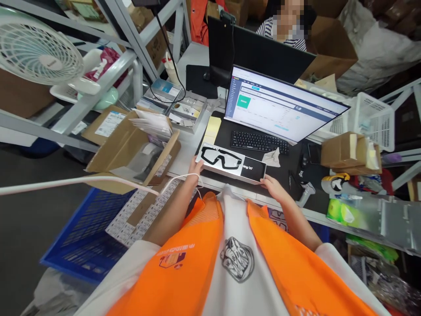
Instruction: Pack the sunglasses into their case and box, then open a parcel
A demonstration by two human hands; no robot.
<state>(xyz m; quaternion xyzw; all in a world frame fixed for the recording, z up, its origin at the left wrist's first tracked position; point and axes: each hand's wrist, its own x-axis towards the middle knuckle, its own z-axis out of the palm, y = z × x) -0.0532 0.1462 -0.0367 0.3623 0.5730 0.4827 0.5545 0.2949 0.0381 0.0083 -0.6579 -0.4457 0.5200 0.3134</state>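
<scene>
A long flat glasses box [220, 160], white with a black glasses outline and a black right end, is held level over the front of the desk. My left hand [195, 167] grips its left end, fingers closed round the edge. At the opposite end, my right hand [272, 186] pinches the lower right corner. Just beyond the box lie a black keyboard [259, 142] and a crumpled white tissue [271, 157]. A yellow paper pad [213, 127] is behind its left end. Right of my right hand, a grey and white handheld scanner [305, 193] rests near the desk edge.
A lit monitor [283, 105] stands behind the keyboard. To the left are an open cardboard box [131, 153] with envelopes, a blue crate [82, 245] and a fan [39, 48]. A white cable [131, 179] crosses near my left arm. Another person [286, 26] is behind the monitors.
</scene>
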